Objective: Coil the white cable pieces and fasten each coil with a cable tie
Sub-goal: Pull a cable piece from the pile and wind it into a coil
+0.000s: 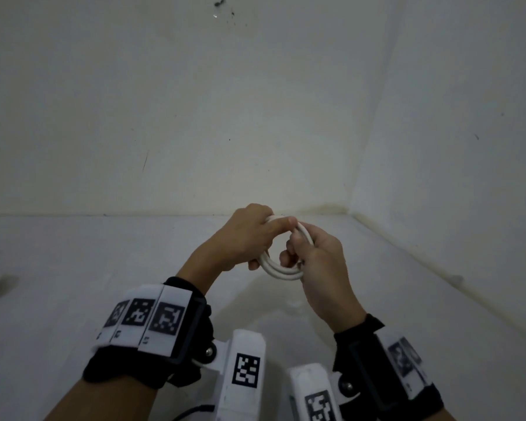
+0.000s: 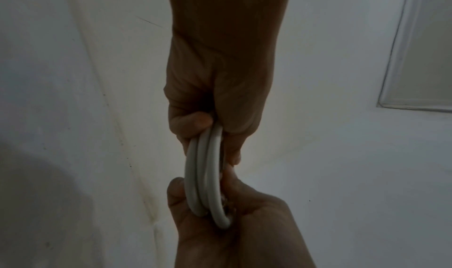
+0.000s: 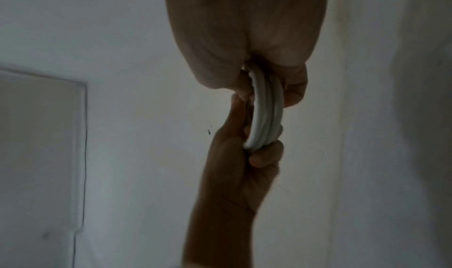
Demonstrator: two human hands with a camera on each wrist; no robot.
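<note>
Head view: left hand [image 1: 245, 235] and right hand [image 1: 318, 253] both grip opposite sides of the white cable coil [image 1: 281, 270], above the counter [image 1: 73, 253].
Handling: light, springy; likely best pinched across all loops.

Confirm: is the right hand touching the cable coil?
Touching. In the left wrist view the right hand has fingers curled round the cable coil, with no gap.
</note>
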